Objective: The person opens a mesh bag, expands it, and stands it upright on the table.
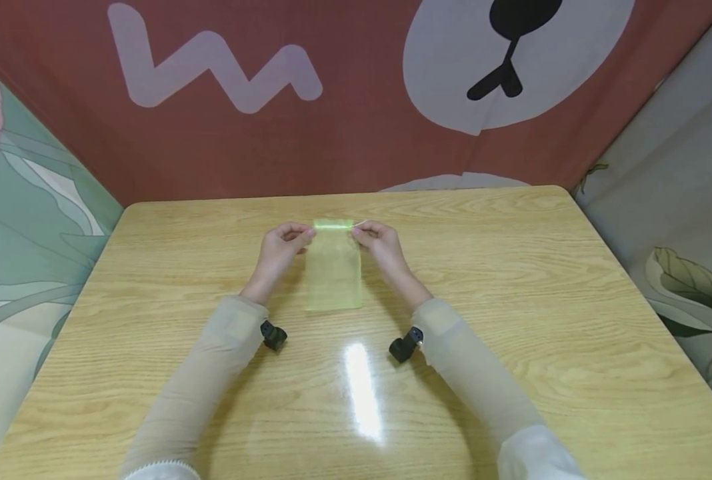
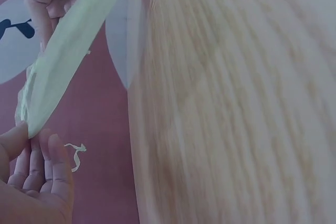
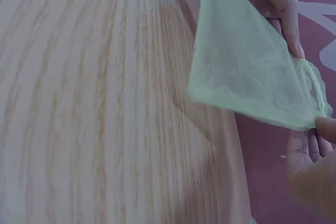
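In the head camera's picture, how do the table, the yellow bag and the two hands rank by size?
1. Table
2. Yellow bag
3. Left hand and right hand: too alike in size to rank.

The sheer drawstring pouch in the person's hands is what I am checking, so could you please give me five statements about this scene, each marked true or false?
1. The left hand pinches the sheer yellow-green drawstring pouch near a top corner. True.
2. The right hand is clear of the pouch. False: it pinches the opposite top corner.
3. The pouch is opaque and blue. False: it is yellow-green and see-through.
4. A bright streak of glare shows on the wood-grain tabletop. True.
5. Only one wrist bears a small black camera. False: there is one at the left wrist and one at the right.
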Demonstrator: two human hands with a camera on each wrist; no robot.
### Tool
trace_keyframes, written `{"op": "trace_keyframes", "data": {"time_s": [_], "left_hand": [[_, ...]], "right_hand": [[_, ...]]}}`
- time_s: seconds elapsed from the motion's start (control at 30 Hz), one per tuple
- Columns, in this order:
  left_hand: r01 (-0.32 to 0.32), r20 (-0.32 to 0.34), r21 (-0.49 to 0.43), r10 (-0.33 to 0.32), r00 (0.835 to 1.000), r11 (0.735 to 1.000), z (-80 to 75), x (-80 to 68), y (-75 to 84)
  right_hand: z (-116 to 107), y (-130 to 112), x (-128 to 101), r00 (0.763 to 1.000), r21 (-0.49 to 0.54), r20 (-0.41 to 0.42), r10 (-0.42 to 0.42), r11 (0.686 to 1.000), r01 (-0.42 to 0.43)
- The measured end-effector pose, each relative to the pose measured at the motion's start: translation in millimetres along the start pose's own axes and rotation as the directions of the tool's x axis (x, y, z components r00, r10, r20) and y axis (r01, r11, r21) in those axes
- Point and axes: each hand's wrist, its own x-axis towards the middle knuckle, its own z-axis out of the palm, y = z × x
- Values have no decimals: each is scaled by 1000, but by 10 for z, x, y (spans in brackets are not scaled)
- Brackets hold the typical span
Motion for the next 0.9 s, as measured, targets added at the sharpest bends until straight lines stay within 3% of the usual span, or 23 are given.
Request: {"op": "trace_keyframes", "data": {"time_s": [0.23,0.9], "left_hand": [[-22,-7,-45,21,1000,999,-3,15,10],[-24,33,7,24,999,1000,65,-9,14]], "right_hand": [[4,-1,6,998,-7,52,-31,999,31],[26,17,-19,989,-28,98,-112,993,115]]}}
